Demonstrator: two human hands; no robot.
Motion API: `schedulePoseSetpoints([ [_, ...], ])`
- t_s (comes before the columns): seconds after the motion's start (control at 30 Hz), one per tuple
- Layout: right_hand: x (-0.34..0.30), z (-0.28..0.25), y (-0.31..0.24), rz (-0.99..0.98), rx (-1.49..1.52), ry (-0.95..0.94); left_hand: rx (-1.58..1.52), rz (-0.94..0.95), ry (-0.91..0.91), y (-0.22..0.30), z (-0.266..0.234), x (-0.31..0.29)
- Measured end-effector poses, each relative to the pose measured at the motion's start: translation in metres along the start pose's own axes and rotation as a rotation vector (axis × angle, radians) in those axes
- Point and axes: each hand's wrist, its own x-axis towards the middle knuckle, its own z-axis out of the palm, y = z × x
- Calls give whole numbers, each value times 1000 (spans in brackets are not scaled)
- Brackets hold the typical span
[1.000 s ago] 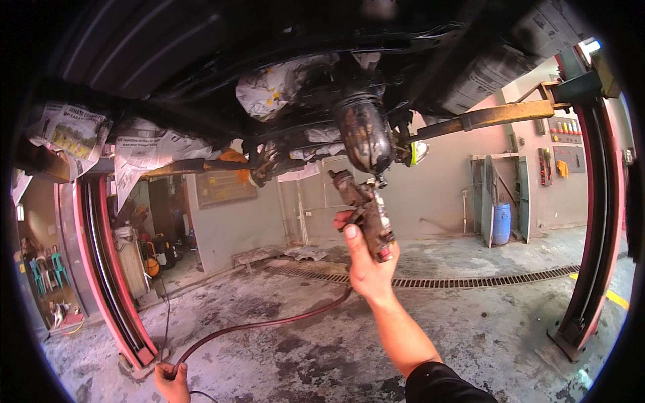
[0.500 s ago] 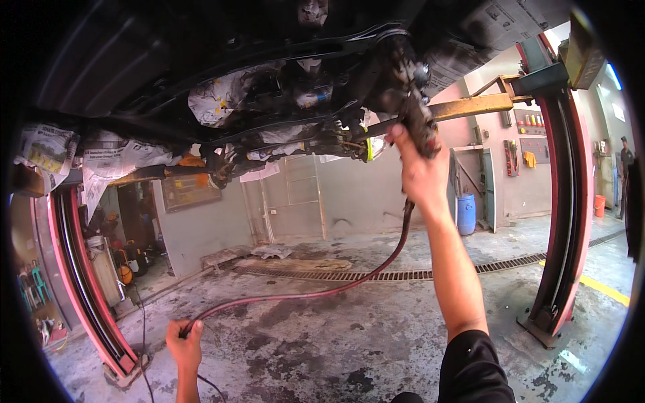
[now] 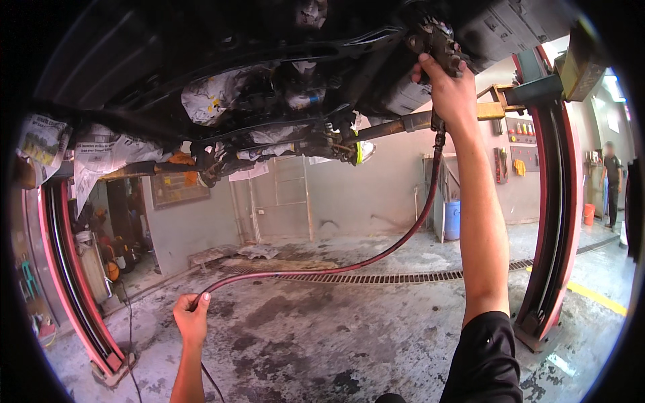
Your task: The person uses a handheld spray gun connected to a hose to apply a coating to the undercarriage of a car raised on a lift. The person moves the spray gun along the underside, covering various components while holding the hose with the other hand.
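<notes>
Overhead spreads the black underside of a raised vehicle (image 3: 144,84), with newspaper masking some of its parts. My right hand (image 3: 453,97) is raised up to it, closed round a dark, grimy spray gun (image 3: 440,48) fitted to a reddish hose (image 3: 430,201). The gun's front end is hard to make out against the dark metal, so I cannot tell whether it touches. From the gun the hose sags down and runs left to my left hand (image 3: 191,321), low at the left, whose fingers pinch it. Beyond that hand, a dark line hangs down beside my forearm.
Red lift posts stand at left (image 3: 74,269) and right (image 3: 556,201), with a yellow lift arm (image 3: 490,111) under the vehicle. A floor drain grate (image 3: 403,277) crosses the stained concrete. Behind are a blue drum (image 3: 452,220) and a person (image 3: 611,181) at far right.
My right hand has carried the spray gun up and to the right, drawing the hose along. My left hand has risen slightly, still on the hose. The view has shifted a little.
</notes>
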Motion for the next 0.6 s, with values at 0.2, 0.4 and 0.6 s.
schedulePoseSetpoints([
  [0.2,20,25,-5,43,117,-47,-19,-72,31,-7,4,-7],
  [0.4,40,33,-30,40,43,-74,-30,-30,38,-10,15,-5],
  [0.6,61,34,-52,54,-112,-57,-87,-47,7,-12,19,3],
])
